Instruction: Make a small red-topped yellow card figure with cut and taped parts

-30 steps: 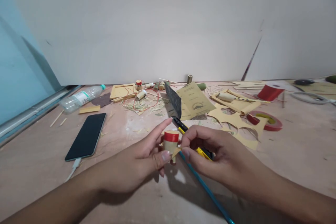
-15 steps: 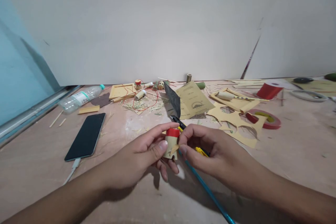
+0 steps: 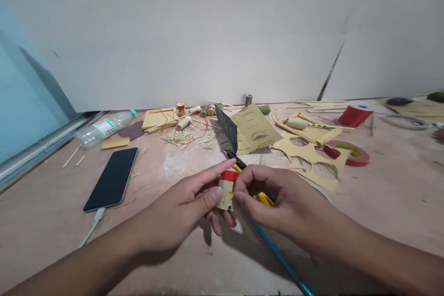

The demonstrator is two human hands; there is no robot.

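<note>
Between the thumb and fingers of my left hand (image 3: 189,201) stands a small pale bamboo cylinder (image 3: 225,187) with a red band round its top. A notch shows at its lower edge. My right hand (image 3: 274,194) is closed in a pinch at the cylinder's right side, where a small tan piece (image 3: 228,199) lies against the wall; the fingertips hide part of it. Behind my hands is a yellow-and-black utility knife (image 3: 239,163), partly covered by the right hand. Below that hand a thin blue rod (image 3: 277,252) slants toward the front.
A phone (image 3: 113,179) on a cable and a plastic bottle (image 3: 106,128) lie left. Along the back are shavings (image 3: 189,138), a wooden frame (image 3: 159,119) and folded sandpaper (image 3: 255,129). On the right lie cut-out tan sheet (image 3: 314,173), red tape (image 3: 362,157) and a red ribbon spool (image 3: 357,115).
The right fingertips have shifted slightly left, closer against the cylinder and the tan piece. My left hand keeps its hold. The whole view has moved a little.
</note>
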